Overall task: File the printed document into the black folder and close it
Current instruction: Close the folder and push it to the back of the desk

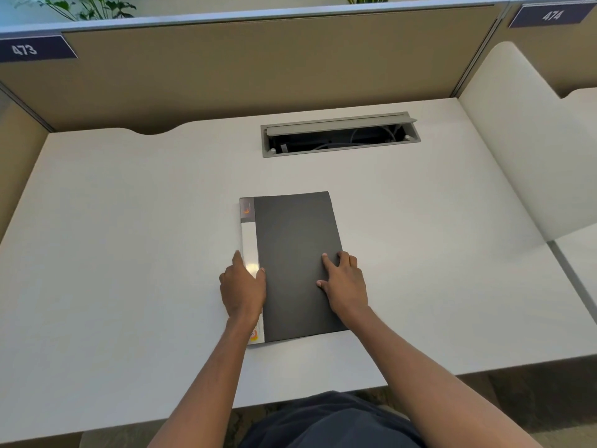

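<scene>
The black folder (295, 253) lies shut and flat in the middle of the white desk (129, 237), its white and grey spine label along the left edge. My left hand (242, 286) rests on the spine side, fingers on the label and the thumb at the cover's edge. My right hand (345, 286) presses flat on the cover near its right edge, fingers spread. No printed document shows; whether one sits inside the folder is hidden.
A grey cable hatch (339, 134) stands open in the desk behind the folder. Tan partition panels (258, 69) wall the back and left. A white curved divider (523, 140) rises on the right. The desk's front edge runs close to my body.
</scene>
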A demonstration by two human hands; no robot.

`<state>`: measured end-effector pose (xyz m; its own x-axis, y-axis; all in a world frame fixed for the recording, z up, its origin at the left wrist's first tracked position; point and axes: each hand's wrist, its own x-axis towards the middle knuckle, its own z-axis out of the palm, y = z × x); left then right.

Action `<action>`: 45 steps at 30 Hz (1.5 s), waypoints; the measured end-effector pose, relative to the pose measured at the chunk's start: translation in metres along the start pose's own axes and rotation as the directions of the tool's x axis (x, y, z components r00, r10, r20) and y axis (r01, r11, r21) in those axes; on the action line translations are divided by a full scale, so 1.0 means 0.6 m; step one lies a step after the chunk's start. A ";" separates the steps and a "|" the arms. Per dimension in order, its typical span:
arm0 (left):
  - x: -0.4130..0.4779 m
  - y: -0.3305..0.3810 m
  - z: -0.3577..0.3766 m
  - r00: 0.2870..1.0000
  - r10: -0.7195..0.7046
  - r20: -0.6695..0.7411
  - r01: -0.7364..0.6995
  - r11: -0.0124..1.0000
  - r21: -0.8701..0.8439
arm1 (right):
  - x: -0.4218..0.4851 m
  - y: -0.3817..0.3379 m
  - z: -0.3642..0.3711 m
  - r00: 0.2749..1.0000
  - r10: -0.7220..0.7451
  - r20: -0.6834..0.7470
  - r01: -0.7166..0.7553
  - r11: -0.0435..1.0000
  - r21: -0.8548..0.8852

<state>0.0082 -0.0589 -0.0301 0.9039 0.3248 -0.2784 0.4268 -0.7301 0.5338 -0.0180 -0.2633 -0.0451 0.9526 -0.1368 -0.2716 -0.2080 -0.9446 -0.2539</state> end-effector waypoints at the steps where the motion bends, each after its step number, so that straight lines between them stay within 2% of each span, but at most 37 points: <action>1: 0.003 0.003 -0.002 0.999 -0.034 0.007 0.034 0.997 -0.062 | 0.000 -0.001 0.001 1.000 -0.001 0.000 0.001 1.000 -0.009; 6: 0.026 0.002 -0.018 0.974 -0.209 0.088 0.227 0.915 -0.334 | -0.001 0.000 0.002 1.000 -0.003 -0.007 0.003 1.000 -0.015; 9: 0.031 -0.013 -0.028 0.972 -0.160 0.172 0.225 0.839 -0.495 | -0.001 0.005 0.003 1.000 -0.002 -0.011 0.002 1.000 0.000; 12: 0.032 -0.021 -0.038 0.952 -0.126 0.280 0.271 0.775 -0.571 | -0.002 0.007 0.001 1.000 0.009 -0.012 -0.009 0.999 0.050; 15: 0.028 -0.023 -0.045 0.924 -0.131 0.359 0.351 0.661 -0.663 | 0.000 0.013 -0.007 0.999 0.042 -0.008 -0.039 0.974 0.223; 18: 0.028 -0.029 -0.048 0.893 -0.144 0.425 0.431 0.543 -0.721 | 0.006 0.020 -0.025 0.992 0.124 -0.010 -0.106 0.889 0.445; 23: 0.027 -0.035 -0.049 0.861 -0.149 0.486 0.498 0.432 -0.752 | 0.025 0.021 -0.055 0.975 0.202 0.091 -0.217 0.779 0.588; 28: 0.033 -0.042 -0.049 0.880 -0.148 0.450 0.455 0.530 -0.715 | 0.033 0.008 -0.072 0.952 0.270 0.146 -0.301 0.727 0.617; 34: 0.050 -0.063 -0.067 0.948 -0.101 0.302 0.283 0.699 -0.656 | 0.045 -0.036 -0.056 0.953 0.273 0.132 -0.301 0.798 0.523; 38: 0.078 -0.092 -0.089 0.968 -0.070 0.241 0.197 0.806 -0.558 | 0.056 -0.083 -0.042 0.958 0.257 0.124 -0.283 0.805 0.521; 45: 0.175 -0.117 -0.136 0.974 -0.103 0.200 0.192 0.844 -0.501 | 0.113 -0.184 -0.032 0.974 0.212 0.083 -0.224 0.821 0.525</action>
<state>0.0754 0.0752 -0.0315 0.8305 0.2714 -0.4864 0.5491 -0.2525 0.7967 0.0736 -0.1738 -0.0176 0.8650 -0.3087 -0.3956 -0.5005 -0.5884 -0.6351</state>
